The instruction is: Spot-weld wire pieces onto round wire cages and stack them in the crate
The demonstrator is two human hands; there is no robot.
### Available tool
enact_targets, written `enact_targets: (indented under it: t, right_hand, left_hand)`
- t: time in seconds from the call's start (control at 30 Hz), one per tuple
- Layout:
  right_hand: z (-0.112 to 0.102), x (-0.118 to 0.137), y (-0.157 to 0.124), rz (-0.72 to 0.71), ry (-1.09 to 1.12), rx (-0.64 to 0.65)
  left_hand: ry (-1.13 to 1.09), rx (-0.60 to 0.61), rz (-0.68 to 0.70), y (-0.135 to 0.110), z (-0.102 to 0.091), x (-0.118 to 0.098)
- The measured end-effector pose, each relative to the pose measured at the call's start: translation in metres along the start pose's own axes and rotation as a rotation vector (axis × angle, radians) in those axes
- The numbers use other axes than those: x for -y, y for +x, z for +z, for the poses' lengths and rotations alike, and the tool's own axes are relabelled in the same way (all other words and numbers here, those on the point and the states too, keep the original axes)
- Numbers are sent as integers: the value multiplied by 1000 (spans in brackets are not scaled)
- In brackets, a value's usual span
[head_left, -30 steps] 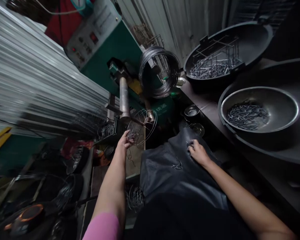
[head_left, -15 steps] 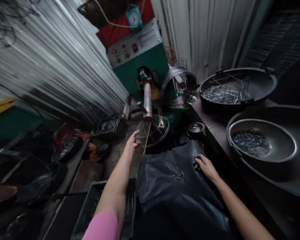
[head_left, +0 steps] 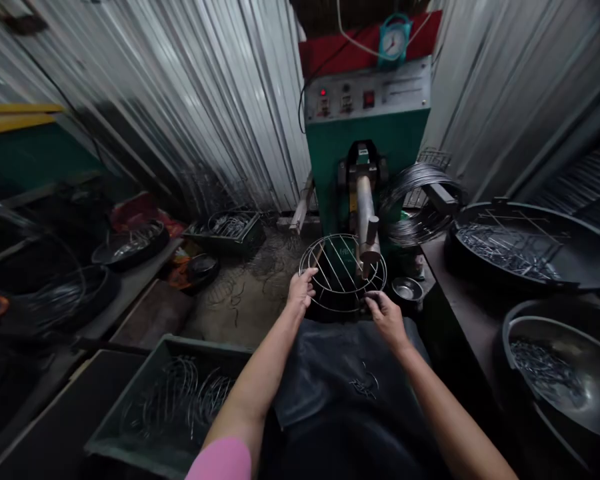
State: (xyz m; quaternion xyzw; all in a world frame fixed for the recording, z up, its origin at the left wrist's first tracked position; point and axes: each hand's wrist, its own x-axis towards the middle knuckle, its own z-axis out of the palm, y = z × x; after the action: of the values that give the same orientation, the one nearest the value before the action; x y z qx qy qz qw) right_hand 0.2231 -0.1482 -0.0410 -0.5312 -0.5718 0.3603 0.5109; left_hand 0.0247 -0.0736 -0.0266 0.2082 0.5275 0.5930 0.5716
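Note:
My left hand (head_left: 301, 291) is closed on the left rim of a round wire rack (head_left: 333, 291), which has two rings and parallel cross bars. The rack sits tilted under the metal arm (head_left: 366, 207) of a green welding machine (head_left: 325, 160); the arm's tip reaches down at the rack's right side. At the rack's near right rim, my right hand (head_left: 386, 317) is closed in a pinch, its fingertips dark. A short piece of wire in that pinch is mostly hidden. Several short bent wires (head_left: 365, 387) lie on the dark apron (head_left: 325, 373) across my lap.
A wire coil (head_left: 420, 200) hangs right of the machine. Beside it stand a small metal bowl (head_left: 407, 289), a black pan (head_left: 525, 280) of wire parts and a steel bowl (head_left: 580, 333) of short pieces. To my left is a green crate (head_left: 125, 407) of bent wires.
My right hand has moved from above the apron up to the rack's near right rim. My left hand still holds the rack, now under the machine's arm. The view has turned left and levelled.

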Motion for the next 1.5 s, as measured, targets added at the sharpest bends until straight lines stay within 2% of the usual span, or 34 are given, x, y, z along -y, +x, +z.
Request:
enact_targets:
  t: [0.1, 0.33, 0.53, 0.9, 1.13, 1.5]
  right_hand:
    - [-4, 3, 1, 4, -77, 35]
    - [-3, 16, 6, 93, -46, 31]
    - [0, 13, 3, 88, -49, 0]
    - [-1, 12, 5, 72, -101, -30]
    - [-1, 19, 8, 59, -157, -8]
    - [1, 16, 20, 28, -173, -21]
  left_hand:
    - [0, 32, 13, 1, 2, -4]
    - [44, 42, 23, 8, 6, -6]
    - [93, 13, -8, 14, 7, -6]
    - [100, 58, 4, 9, 14, -13]
    - [80, 20, -57, 20, 11, -9]
    - [49, 0, -114, 33, 13, -4]
